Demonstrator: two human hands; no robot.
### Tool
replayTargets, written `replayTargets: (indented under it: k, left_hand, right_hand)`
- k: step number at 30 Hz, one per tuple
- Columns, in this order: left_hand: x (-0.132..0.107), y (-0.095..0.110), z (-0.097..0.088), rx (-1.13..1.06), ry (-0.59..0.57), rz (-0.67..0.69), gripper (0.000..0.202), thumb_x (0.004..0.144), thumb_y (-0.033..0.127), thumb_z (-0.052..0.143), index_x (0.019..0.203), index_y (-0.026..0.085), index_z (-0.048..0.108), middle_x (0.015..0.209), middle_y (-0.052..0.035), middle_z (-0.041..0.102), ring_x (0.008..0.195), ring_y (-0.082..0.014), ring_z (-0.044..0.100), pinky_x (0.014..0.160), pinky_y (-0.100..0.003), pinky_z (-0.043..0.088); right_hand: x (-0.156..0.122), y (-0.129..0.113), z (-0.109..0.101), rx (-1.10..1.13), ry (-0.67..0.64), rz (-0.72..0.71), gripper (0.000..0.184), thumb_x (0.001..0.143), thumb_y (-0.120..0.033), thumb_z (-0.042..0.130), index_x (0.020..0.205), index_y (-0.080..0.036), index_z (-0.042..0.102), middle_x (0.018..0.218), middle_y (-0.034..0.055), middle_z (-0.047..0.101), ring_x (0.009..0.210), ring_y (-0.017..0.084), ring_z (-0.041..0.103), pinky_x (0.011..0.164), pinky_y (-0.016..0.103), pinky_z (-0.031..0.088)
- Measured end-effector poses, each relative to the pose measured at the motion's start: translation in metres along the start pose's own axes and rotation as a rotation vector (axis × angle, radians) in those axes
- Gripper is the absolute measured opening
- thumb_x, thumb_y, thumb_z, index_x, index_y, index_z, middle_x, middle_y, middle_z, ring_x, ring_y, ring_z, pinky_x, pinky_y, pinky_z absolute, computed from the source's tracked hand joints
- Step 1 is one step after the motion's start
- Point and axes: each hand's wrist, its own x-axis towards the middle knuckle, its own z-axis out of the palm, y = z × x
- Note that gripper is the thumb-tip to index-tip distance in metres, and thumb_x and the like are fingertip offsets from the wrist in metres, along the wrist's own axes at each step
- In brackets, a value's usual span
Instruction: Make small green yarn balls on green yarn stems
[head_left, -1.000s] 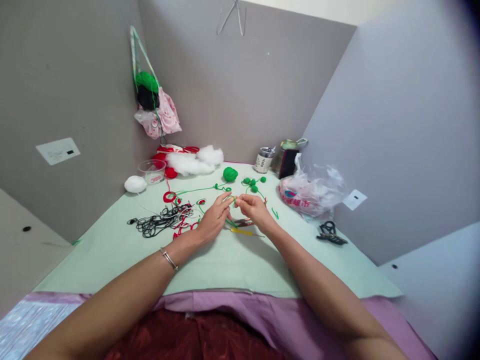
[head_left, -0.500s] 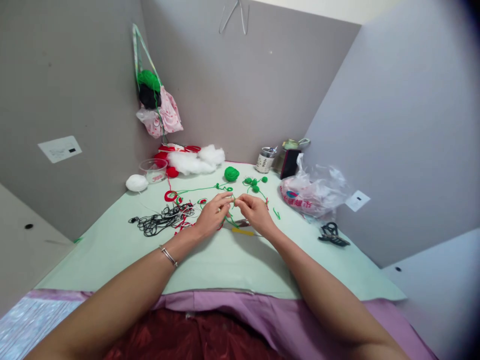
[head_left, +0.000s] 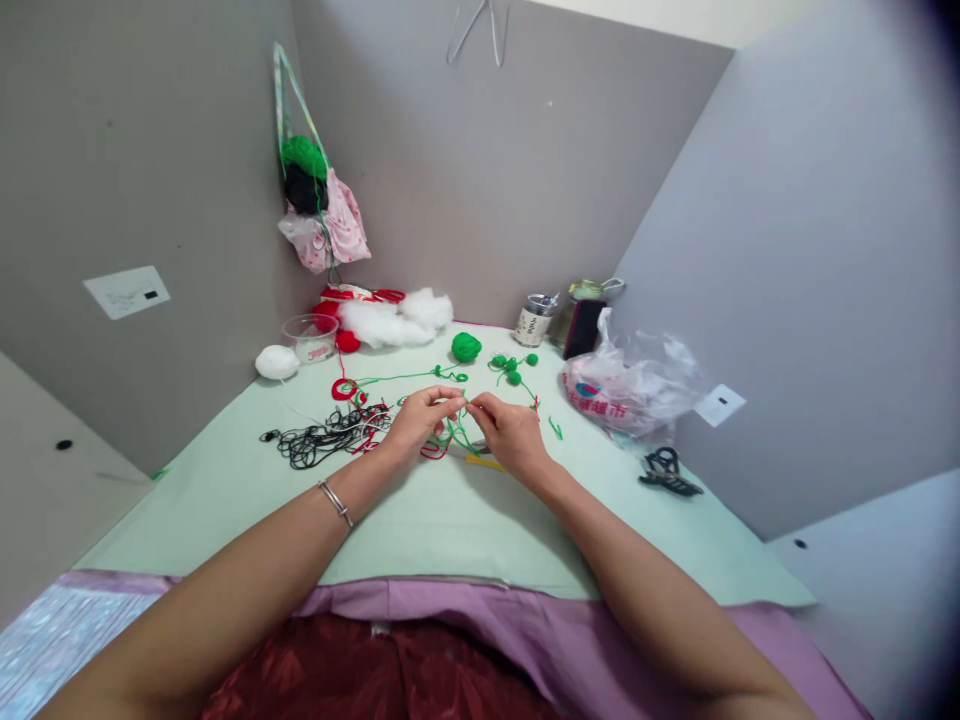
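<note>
My left hand [head_left: 420, 425] and my right hand [head_left: 514, 435] meet over the middle of the table, each closed in a pinch on green yarn [head_left: 459, 435]. Loose green strands hang between the palms. Beneath them lies some red yarn [head_left: 433, 453]. A thin tool with a yellow handle [head_left: 482, 462] rests on the cloth, partly covered by my right hand; its tip is hidden. Beyond my fingers sit a green yarn ball [head_left: 466, 347] and several small green balls [head_left: 514, 378]. Tangled black yarn [head_left: 319, 440] is left of my left hand.
White stuffing [head_left: 397, 320], a clear plastic tub [head_left: 310, 340] and a white yarn ball [head_left: 277, 363] stand at the back left. At the back right are a pen tin [head_left: 534, 322], a phone [head_left: 584, 330], a plastic bag [head_left: 630, 385] and a black hair claw [head_left: 669, 474].
My left fingers, stretched out before, have bent into a pinch with the thumb. My right hand has turned slightly and covers more of the yellow handle. The view has shifted a little.
</note>
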Motion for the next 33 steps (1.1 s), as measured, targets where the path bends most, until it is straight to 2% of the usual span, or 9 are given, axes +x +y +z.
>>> replayTargets:
  k: [4, 9, 11, 14, 18, 22, 26, 31, 33]
  left_hand:
    - [-0.0007, 0.0003, -0.0009, -0.012, -0.003, 0.008, 0.032, 0.07, 0.042, 0.072, 0.084, 0.014, 0.065, 0.072, 0.0006, 0.055, 0.05, -0.0052, 0.04, 0.048, -0.021, 0.03]
    - [0.0001, 0.0008, -0.0018, -0.035, -0.013, 0.02, 0.025, 0.071, 0.036, 0.07, 0.069, 0.013, 0.06, 0.095, -0.0047, 0.062, 0.056, -0.0047, 0.043, 0.051, -0.02, 0.033]
    - [0.0004, 0.0011, -0.0022, -0.055, -0.016, -0.002, 0.023, 0.071, 0.032, 0.069, 0.066, 0.013, 0.058, 0.098, -0.0054, 0.062, 0.06, -0.0051, 0.045, 0.052, -0.02, 0.033]
    - [0.0007, 0.0013, -0.0032, -0.112, -0.017, -0.028, 0.017, 0.071, 0.028, 0.067, 0.068, 0.014, 0.057, 0.087, -0.003, 0.06, 0.06, -0.0054, 0.045, 0.052, -0.018, 0.033]
    - [0.0009, 0.0012, -0.0046, -0.188, -0.054, -0.046, 0.015, 0.072, 0.025, 0.065, 0.069, 0.016, 0.053, 0.065, 0.0023, 0.05, 0.055, -0.0058, 0.043, 0.051, -0.017, 0.032]
    - [0.0009, 0.0016, -0.0044, -0.228, -0.076, -0.064, 0.014, 0.071, 0.021, 0.062, 0.067, 0.016, 0.049, 0.059, 0.0028, 0.049, 0.052, -0.0059, 0.043, 0.05, -0.017, 0.032]
    - [0.0005, 0.0046, -0.0031, -0.277, -0.072, -0.044, 0.014, 0.07, 0.019, 0.06, 0.064, 0.017, 0.047, 0.056, 0.0039, 0.046, 0.05, -0.0061, 0.042, 0.048, -0.018, 0.031]
    - [0.0014, 0.0075, -0.0028, -0.364, -0.087, -0.046, 0.013, 0.067, 0.018, 0.06, 0.064, 0.015, 0.047, 0.073, 0.0005, 0.055, 0.05, -0.0044, 0.042, 0.046, -0.018, 0.031]
    - [0.0017, 0.007, -0.0035, -0.346, -0.084, -0.034, 0.013, 0.068, 0.018, 0.061, 0.065, 0.015, 0.048, 0.07, 0.0014, 0.053, 0.051, -0.0048, 0.043, 0.047, -0.018, 0.032]
  right_hand:
    - [-0.001, -0.0006, 0.0013, -0.065, 0.009, -0.035, 0.024, 0.096, -0.034, 0.047, 0.086, -0.022, 0.065, 0.062, -0.0014, 0.065, 0.054, 0.012, 0.054, 0.054, 0.024, 0.024]
    - [-0.0014, 0.0001, 0.0025, -0.114, 0.015, -0.066, 0.024, 0.097, -0.033, 0.046, 0.088, -0.022, 0.065, 0.065, -0.0006, 0.067, 0.057, 0.012, 0.057, 0.054, 0.024, 0.023]
    - [-0.0011, 0.001, 0.0022, -0.119, 0.019, -0.063, 0.023, 0.096, -0.033, 0.046, 0.088, -0.022, 0.065, 0.066, -0.0004, 0.068, 0.057, 0.013, 0.057, 0.055, 0.025, 0.023]
    - [-0.0005, 0.003, 0.0017, -0.121, 0.021, -0.054, 0.023, 0.096, -0.033, 0.046, 0.089, -0.022, 0.065, 0.067, 0.0002, 0.069, 0.058, 0.013, 0.059, 0.055, 0.025, 0.023]
    - [0.0005, 0.0049, 0.0018, -0.091, 0.017, -0.026, 0.022, 0.095, -0.033, 0.047, 0.089, -0.022, 0.066, 0.069, 0.0007, 0.07, 0.06, 0.014, 0.06, 0.056, 0.025, 0.025]
    - [0.0013, 0.0038, 0.001, 0.021, 0.005, 0.011, 0.02, 0.094, -0.034, 0.05, 0.092, -0.023, 0.067, 0.064, -0.0006, 0.067, 0.057, 0.014, 0.057, 0.057, 0.024, 0.028]
    - [0.0023, 0.0028, -0.0012, 0.19, 0.0, 0.044, 0.018, 0.091, -0.033, 0.053, 0.092, -0.022, 0.067, 0.058, -0.0029, 0.06, 0.051, 0.012, 0.048, 0.056, 0.023, 0.029]
    - [0.0042, 0.0057, -0.0019, 0.388, -0.004, 0.098, 0.02, 0.089, -0.034, 0.054, 0.084, -0.02, 0.067, 0.052, -0.0047, 0.047, 0.05, 0.01, 0.04, 0.053, 0.023, 0.028]
    - [0.0052, 0.0062, -0.0025, 0.473, -0.009, 0.121, 0.022, 0.088, -0.036, 0.055, 0.084, -0.019, 0.067, 0.051, -0.0049, 0.043, 0.05, 0.01, 0.038, 0.052, 0.024, 0.028]
